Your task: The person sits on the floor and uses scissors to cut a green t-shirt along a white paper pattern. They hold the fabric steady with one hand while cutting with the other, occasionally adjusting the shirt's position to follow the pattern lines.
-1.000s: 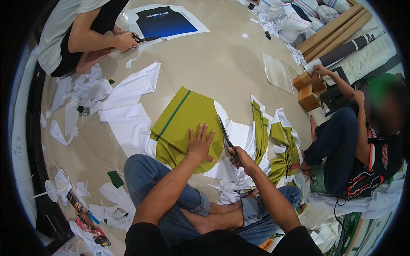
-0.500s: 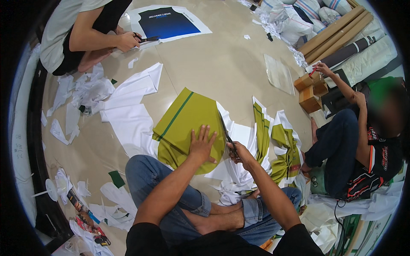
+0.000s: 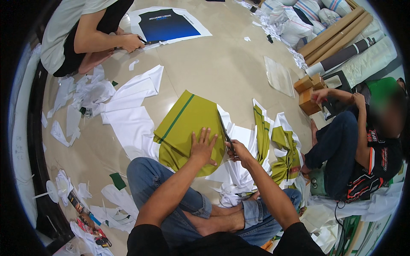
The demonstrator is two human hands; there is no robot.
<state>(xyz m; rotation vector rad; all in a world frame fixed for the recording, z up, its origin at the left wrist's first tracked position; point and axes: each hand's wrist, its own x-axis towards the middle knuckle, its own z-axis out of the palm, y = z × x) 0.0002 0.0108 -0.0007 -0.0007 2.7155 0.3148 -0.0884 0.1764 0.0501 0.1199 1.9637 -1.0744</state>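
Note:
An olive-green fabric piece (image 3: 183, 123) with a dark green stripe lies on the floor in front of my crossed legs. Flat on it rests my left hand (image 3: 203, 147), fingers spread. My right hand (image 3: 239, 152) grips black scissors (image 3: 226, 133) by the handles, with the long blades lying along the green piece's right edge, where it meets white cloth. That white cloth (image 3: 237, 134) extends to the right, under the scissors and my hand. Further right are a narrow green strip (image 3: 261, 128) and a crumpled green piece (image 3: 285, 147) with white borders.
White fabric (image 3: 128, 109) spreads to the left, near scattered scraps (image 3: 87, 94). At far left a crouching person's hand (image 3: 131, 42) holds scissors beside a blue-black shirt panel (image 3: 168, 24). Another person (image 3: 341, 141) sits at right by cardboard boxes (image 3: 308, 94). Brown rolls (image 3: 335, 36) lie behind.
My hands and the green fabric stay nearly in place. The person at right has lowered a hand from above the boxes toward their near side. The far-left person's cutting hand has shifted slightly right.

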